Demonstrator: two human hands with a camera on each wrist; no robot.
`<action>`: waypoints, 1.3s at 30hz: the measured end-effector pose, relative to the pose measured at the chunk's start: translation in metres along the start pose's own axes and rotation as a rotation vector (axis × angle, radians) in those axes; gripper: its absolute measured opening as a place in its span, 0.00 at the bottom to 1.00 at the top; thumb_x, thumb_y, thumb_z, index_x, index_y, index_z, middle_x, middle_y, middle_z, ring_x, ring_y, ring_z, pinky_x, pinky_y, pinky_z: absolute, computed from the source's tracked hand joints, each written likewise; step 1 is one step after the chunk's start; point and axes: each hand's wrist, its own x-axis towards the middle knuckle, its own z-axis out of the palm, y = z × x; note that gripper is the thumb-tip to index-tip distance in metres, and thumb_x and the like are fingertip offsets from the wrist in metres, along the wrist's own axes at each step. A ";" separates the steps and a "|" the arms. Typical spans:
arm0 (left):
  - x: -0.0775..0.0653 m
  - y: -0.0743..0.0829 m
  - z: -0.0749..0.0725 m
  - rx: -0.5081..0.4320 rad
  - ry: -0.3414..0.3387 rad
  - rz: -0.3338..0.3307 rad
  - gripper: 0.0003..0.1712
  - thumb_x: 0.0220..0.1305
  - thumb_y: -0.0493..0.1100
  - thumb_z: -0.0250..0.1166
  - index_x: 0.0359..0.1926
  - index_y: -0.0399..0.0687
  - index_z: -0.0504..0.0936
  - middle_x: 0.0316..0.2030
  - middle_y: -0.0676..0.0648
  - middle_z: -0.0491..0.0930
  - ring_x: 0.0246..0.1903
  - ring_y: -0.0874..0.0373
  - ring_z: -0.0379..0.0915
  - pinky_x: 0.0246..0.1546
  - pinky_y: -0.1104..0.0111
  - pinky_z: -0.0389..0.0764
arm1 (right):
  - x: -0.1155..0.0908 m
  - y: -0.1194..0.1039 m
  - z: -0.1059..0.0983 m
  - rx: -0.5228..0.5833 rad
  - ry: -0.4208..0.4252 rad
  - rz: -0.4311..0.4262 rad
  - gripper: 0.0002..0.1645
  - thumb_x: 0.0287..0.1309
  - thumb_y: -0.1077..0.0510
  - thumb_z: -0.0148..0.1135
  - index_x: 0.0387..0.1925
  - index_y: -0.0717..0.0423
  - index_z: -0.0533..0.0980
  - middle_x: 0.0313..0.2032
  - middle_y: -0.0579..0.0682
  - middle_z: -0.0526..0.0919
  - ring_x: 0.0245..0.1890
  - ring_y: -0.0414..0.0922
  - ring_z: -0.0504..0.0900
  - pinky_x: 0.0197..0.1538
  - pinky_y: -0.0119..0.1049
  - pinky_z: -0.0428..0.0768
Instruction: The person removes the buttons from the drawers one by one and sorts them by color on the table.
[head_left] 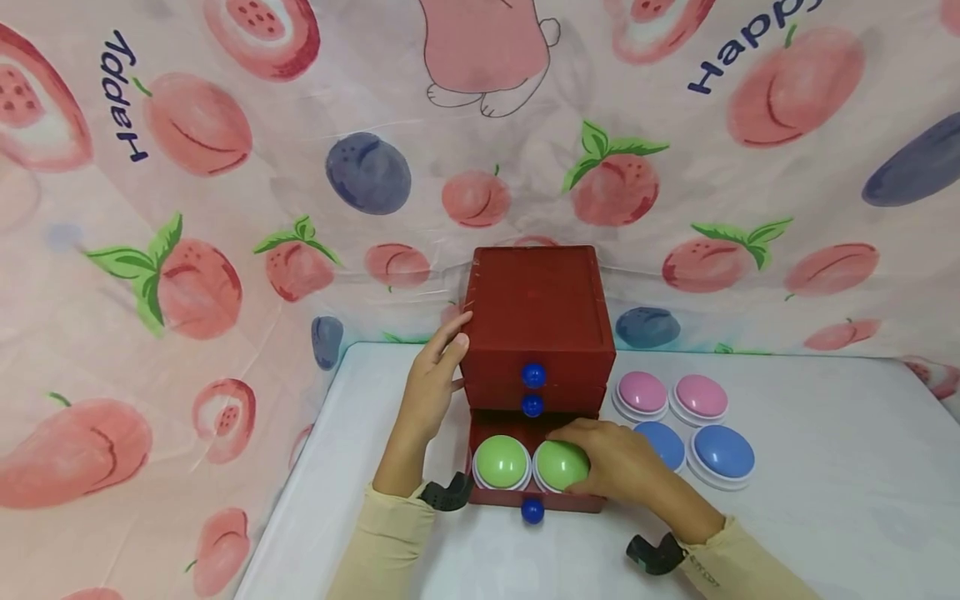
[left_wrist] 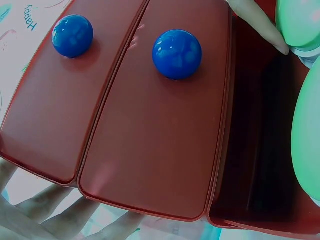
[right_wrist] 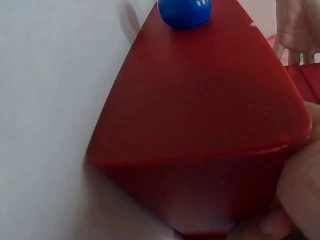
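A dark red cabinet [head_left: 536, 312] has blue knobs, and its bottom drawer [head_left: 491, 498] is pulled out. Two green dome-topped buttons with white rims sit side by side in it: the left green button [head_left: 502, 462] stands free. My right hand [head_left: 618, 460] grips the right green button [head_left: 561, 467] with fingers behind and thumb in front. Against the cabinet's left side rests my left hand [head_left: 431, 387], fingers extended; its fingers [left_wrist: 70, 217] show beside the upper drawers in the left wrist view. In the right wrist view, the drawer's front [right_wrist: 200, 95] hides both buttons.
To the right of the cabinet lie two pink buttons, a left one [head_left: 642, 392] and a right one [head_left: 701, 397]. In front of them are two blue buttons, one [head_left: 663, 444] partly behind my right hand, the other [head_left: 723, 453] beside it. A fruit-patterned cloth [head_left: 405, 308] hangs behind the white table [head_left: 337, 467].
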 end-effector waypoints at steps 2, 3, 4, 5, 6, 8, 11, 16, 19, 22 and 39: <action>0.000 0.000 0.000 0.000 0.000 0.003 0.24 0.67 0.60 0.51 0.63 0.72 0.68 0.64 0.57 0.64 0.58 0.51 0.68 0.47 0.44 0.76 | 0.001 0.001 0.001 -0.006 0.011 -0.010 0.39 0.26 0.41 0.80 0.50 0.33 0.78 0.45 0.35 0.80 0.44 0.39 0.78 0.41 0.42 0.79; 0.000 0.000 0.000 -0.003 -0.001 0.005 0.23 0.67 0.60 0.51 0.63 0.72 0.68 0.64 0.57 0.64 0.58 0.51 0.68 0.47 0.44 0.76 | 0.001 0.001 0.001 -0.008 0.016 -0.015 0.39 0.26 0.41 0.81 0.49 0.33 0.78 0.44 0.35 0.80 0.44 0.39 0.78 0.41 0.42 0.79; 0.000 -0.001 0.000 -0.007 -0.004 0.007 0.23 0.68 0.60 0.51 0.63 0.71 0.68 0.64 0.57 0.64 0.59 0.50 0.68 0.47 0.44 0.75 | 0.001 0.001 0.001 -0.010 0.020 -0.020 0.39 0.26 0.41 0.80 0.49 0.34 0.78 0.44 0.35 0.80 0.44 0.39 0.78 0.40 0.42 0.79; 0.000 -0.001 0.000 -0.009 -0.007 0.007 0.23 0.68 0.59 0.51 0.63 0.71 0.68 0.64 0.56 0.63 0.59 0.50 0.67 0.47 0.43 0.75 | 0.001 0.001 0.001 -0.011 0.025 -0.022 0.39 0.26 0.41 0.81 0.49 0.34 0.78 0.44 0.35 0.80 0.43 0.39 0.78 0.40 0.41 0.79; 0.000 -0.001 0.000 -0.012 -0.009 0.005 0.23 0.68 0.59 0.51 0.63 0.71 0.68 0.64 0.56 0.63 0.59 0.50 0.67 0.47 0.43 0.75 | 0.001 0.001 0.001 -0.013 0.028 -0.022 0.39 0.26 0.41 0.81 0.48 0.34 0.78 0.44 0.35 0.80 0.43 0.39 0.78 0.40 0.41 0.79; 0.000 0.000 -0.001 -0.016 -0.014 -0.004 0.23 0.68 0.58 0.51 0.64 0.70 0.68 0.65 0.56 0.62 0.59 0.50 0.67 0.48 0.43 0.74 | 0.002 0.001 0.001 -0.013 0.036 -0.021 0.38 0.25 0.42 0.81 0.48 0.34 0.78 0.43 0.36 0.80 0.42 0.38 0.77 0.40 0.41 0.79; -0.001 0.005 -0.001 -0.024 -0.021 -0.020 0.23 0.69 0.56 0.50 0.64 0.68 0.67 0.65 0.55 0.62 0.60 0.49 0.66 0.49 0.42 0.73 | 0.002 0.000 0.000 -0.015 0.046 -0.004 0.39 0.24 0.42 0.81 0.48 0.34 0.78 0.43 0.36 0.80 0.42 0.38 0.77 0.41 0.40 0.79; -0.007 0.020 0.001 -0.028 -0.031 -0.033 0.23 0.71 0.50 0.49 0.66 0.60 0.66 0.66 0.51 0.62 0.60 0.47 0.66 0.50 0.43 0.73 | 0.002 -0.004 -0.007 -0.008 0.056 0.014 0.40 0.25 0.41 0.80 0.49 0.34 0.78 0.45 0.36 0.79 0.42 0.37 0.76 0.41 0.38 0.78; -0.009 0.023 0.001 -0.020 -0.031 -0.027 0.24 0.72 0.49 0.49 0.67 0.58 0.65 0.66 0.49 0.61 0.60 0.46 0.66 0.50 0.43 0.73 | 0.000 -0.006 -0.013 0.024 0.080 0.001 0.39 0.25 0.40 0.80 0.49 0.34 0.78 0.44 0.34 0.79 0.41 0.36 0.76 0.39 0.35 0.78; -0.007 0.017 0.001 -0.020 -0.027 -0.027 0.24 0.71 0.51 0.49 0.66 0.62 0.66 0.66 0.51 0.62 0.60 0.47 0.66 0.49 0.43 0.73 | -0.004 -0.008 -0.022 0.069 0.114 -0.013 0.39 0.25 0.38 0.80 0.48 0.33 0.77 0.43 0.33 0.78 0.41 0.34 0.75 0.40 0.34 0.78; 0.000 -0.001 -0.001 -0.004 -0.004 -0.009 0.24 0.66 0.62 0.52 0.63 0.73 0.68 0.64 0.59 0.63 0.59 0.51 0.67 0.48 0.43 0.75 | -0.072 0.022 -0.082 0.043 0.235 0.080 0.46 0.24 0.28 0.74 0.51 0.40 0.77 0.47 0.40 0.80 0.47 0.45 0.78 0.44 0.50 0.80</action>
